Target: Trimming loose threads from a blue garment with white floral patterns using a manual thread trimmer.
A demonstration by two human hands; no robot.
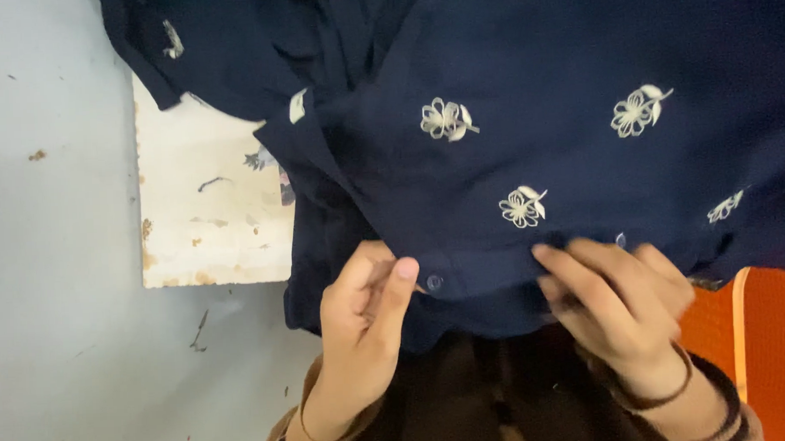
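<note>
A dark navy garment (528, 103) with pale embroidered flowers fills most of the view and drapes toward me. My left hand (361, 322) pinches its near edge between thumb and fingers, just left of a small dark button (435, 282). My right hand (617, 304) grips the same edge further right, fingers curled over the fabric. Both wrists show brown sleeves.
A white, stained rectangular board (209, 209) lies on the pale grey floor (55, 258) at the left, partly under the garment. An orange surface (775, 346) with a lighter rim shows at the lower right. Dark brown clothing sits between my arms.
</note>
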